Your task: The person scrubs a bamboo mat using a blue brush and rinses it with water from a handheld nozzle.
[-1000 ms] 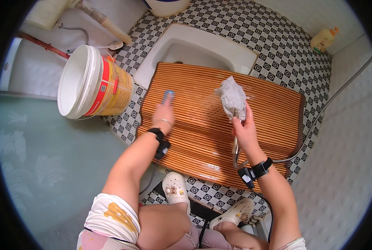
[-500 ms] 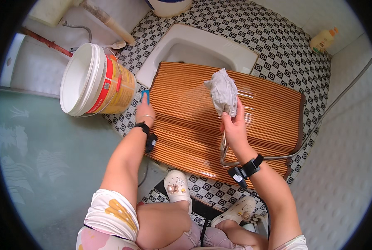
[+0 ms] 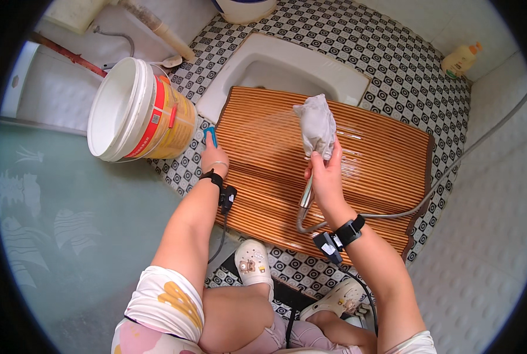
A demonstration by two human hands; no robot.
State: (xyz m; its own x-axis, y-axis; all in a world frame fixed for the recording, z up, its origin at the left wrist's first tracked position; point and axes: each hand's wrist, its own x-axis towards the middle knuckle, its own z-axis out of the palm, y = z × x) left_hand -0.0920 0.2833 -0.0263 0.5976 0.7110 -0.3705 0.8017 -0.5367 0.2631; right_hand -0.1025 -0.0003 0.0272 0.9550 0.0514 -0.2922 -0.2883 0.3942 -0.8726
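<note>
A brown striped mat (image 3: 381, 171) lies spread in front of me, wet and shiny. My right hand (image 3: 328, 184) is closed round the metal handle of a shower head (image 3: 307, 193), held above the mat's middle. Pale grey cloth (image 3: 318, 127) wraps its head, and a fine spray of water leaves it toward the left. At the mat's left edge my left hand (image 3: 215, 158) is closed on a small blue scrubbing tool (image 3: 211, 136); its underside is hidden, so its exact kind is unclear.
A white bucket (image 3: 135, 121) with a red and yellow label leans at the left. Beyond the mat is a white squat toilet (image 3: 334, 79), partly covered. The shower hose (image 3: 452, 171) curves to the right wall. A yellow pump bottle (image 3: 459, 60) stands in the far right corner.
My left hand has shifted slightly right with the blue tool. The wrapped shower head has turned a little, its handle now showing more, and the spray reaches further left.
</note>
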